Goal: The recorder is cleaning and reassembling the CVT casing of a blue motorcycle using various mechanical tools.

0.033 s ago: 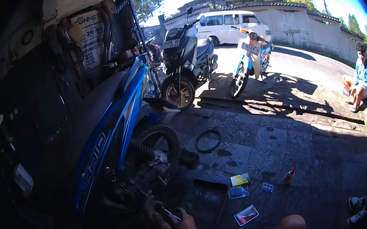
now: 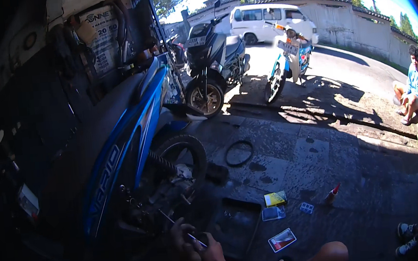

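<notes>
Low in front of me, my left hand and my right hand are closed around a long thin-shafted tool, which looks like a screwdriver. A pale, bluish stretch of it shows between my hands. Its shaft slants up and left toward the dark engine area of a blue scooter, beside the rear wheel. Shadow hides whether the tip touches anything. Just right of my hands lies a black tray with small metal parts in it.
Right of the tray are a yellow box, a clear packet, a red-and-white card, a small blister pack and a red-tipped tube. A black belt lies behind. Two motorcycles stand beyond; a person sits far right.
The whole view has shifted slightly. More of the tool's shaft shows ahead of my left hand, and the van on the road has moved a little to the right.
</notes>
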